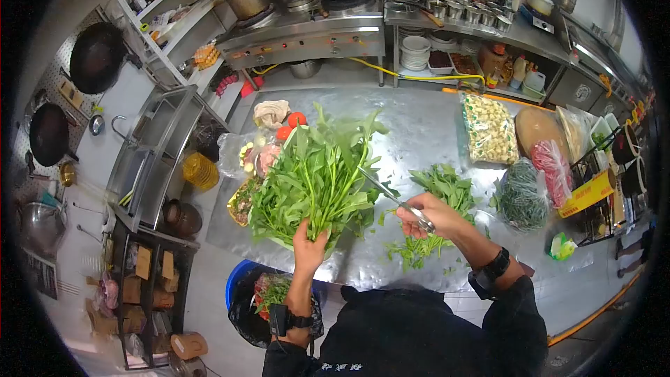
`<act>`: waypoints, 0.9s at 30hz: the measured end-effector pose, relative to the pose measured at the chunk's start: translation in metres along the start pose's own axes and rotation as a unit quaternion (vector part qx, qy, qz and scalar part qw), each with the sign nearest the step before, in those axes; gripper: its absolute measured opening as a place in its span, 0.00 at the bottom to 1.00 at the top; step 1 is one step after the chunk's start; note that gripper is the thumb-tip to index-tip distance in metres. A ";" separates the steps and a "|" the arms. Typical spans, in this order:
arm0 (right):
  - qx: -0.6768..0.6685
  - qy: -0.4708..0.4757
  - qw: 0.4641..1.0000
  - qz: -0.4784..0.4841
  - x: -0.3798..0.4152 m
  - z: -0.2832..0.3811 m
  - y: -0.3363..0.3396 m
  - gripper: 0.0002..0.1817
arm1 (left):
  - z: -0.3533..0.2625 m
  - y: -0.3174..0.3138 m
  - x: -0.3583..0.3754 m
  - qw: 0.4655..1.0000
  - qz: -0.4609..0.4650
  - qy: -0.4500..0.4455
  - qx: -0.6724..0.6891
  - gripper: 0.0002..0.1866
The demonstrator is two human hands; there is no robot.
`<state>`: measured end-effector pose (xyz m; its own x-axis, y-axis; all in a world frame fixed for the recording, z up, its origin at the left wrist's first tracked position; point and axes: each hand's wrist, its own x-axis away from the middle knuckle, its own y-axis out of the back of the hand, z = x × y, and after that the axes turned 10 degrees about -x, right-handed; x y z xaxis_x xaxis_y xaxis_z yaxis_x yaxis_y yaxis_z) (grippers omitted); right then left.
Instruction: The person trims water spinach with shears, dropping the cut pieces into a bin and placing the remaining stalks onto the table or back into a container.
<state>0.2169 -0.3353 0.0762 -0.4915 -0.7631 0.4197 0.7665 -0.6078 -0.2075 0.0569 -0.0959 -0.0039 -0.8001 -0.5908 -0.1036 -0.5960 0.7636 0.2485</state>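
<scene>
My left hand (309, 246) is closed round the lower stems of a big bunch of leafy greens (314, 174) on the left of the metal table (412, 132). In my right hand (436, 215) is a pair of metal scissors (387, 192), its blades pointing up and left to the bunch's right edge. A smaller heap of greens (447, 188) lies beyond and beside my right hand, with loose leaves and stems scattered nearer me. Behind the bunch are tomatoes (296, 119) and a beige cloth (271, 113).
A black-lined blue bin (241, 293) holding scraps stands below the table's front left edge. At the table's right are a bag of pale pieces (487, 129), a round wooden board (539, 132), a bag of dark green vegetables (523, 199) and a pink-red bag (551, 171).
</scene>
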 end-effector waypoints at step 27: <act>-0.010 -0.001 0.997 0.076 -0.061 -0.010 -0.054 0.24 | -0.005 0.062 0.028 0.992 -0.102 0.052 -0.057 0.12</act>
<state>0.2011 -0.2583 0.0534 -0.3697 -0.8466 0.3829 0.8239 -0.4892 -0.2860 -0.0017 -0.0666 0.0131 -0.6489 -0.7582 -0.0638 -0.7280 0.5944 0.3415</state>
